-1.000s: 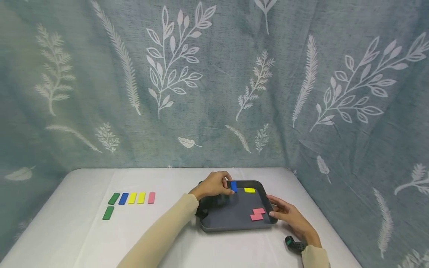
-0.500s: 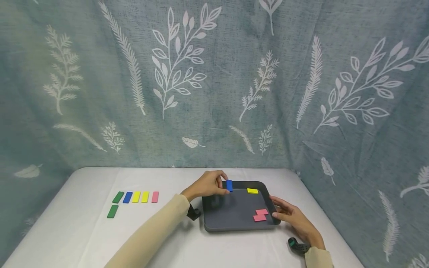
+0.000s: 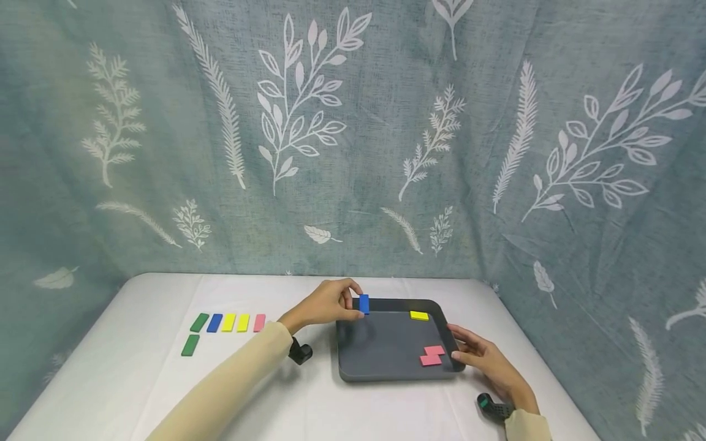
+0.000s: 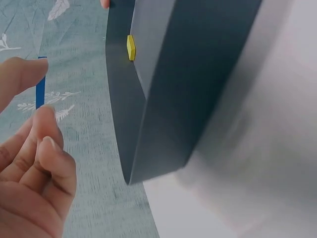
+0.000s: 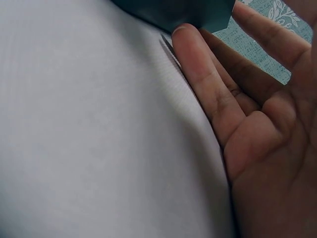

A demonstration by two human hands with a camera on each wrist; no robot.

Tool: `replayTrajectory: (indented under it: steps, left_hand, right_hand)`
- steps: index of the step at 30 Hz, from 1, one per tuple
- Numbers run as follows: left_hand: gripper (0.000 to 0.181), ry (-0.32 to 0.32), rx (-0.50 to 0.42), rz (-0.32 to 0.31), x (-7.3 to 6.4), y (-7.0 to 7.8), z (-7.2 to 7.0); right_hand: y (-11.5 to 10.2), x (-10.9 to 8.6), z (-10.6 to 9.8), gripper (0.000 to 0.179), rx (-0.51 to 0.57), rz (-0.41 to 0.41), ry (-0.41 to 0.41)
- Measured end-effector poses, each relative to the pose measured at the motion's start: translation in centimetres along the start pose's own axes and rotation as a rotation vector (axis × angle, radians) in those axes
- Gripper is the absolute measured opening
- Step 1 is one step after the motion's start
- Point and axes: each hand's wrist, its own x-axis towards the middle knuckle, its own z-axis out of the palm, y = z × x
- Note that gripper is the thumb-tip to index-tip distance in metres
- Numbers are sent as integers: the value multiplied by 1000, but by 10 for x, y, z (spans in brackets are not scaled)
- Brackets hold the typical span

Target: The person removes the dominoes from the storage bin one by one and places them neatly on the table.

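Observation:
My left hand point(image 3: 325, 301) pinches a small blue tile point(image 3: 364, 304) between thumb and fingertips, above the far left part of a dark grey tray point(image 3: 386, 375). In the left wrist view the blue tile point(image 4: 40, 83) stands edge-on, clear of the tray wall point(image 4: 163, 134). My right hand point(image 3: 488, 361) touches the tray's right side, its fingers fairly straight in the right wrist view. Inside the tray lie a yellow tile point(image 3: 419, 316) near the far wall and two overlapping pink tiles point(image 3: 431, 361) toward the near right corner.
On the white table point(image 3: 132, 380) at left, a row holds a green tile point(image 3: 199, 322), a blue tile point(image 3: 214, 323), two yellow tiles point(image 3: 228, 323) and a pink tile point(image 3: 259, 323). Another green tile point(image 3: 190, 345) lies nearer. A patterned curtain point(image 3: 342, 245) hangs behind.
My left hand has moved left with the blue tile, from farther inside the tray toward its far left corner. The right hand stays at the tray's side. The head view has shifted slightly.

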Motion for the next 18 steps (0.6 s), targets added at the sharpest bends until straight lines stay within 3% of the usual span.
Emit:
replayTrajectory:
  steps: [18]
  left_hand:
    - [40,35,80,13,-41,-10,-29]
  right_hand:
    - [1,1,0,74,-20,1,11]
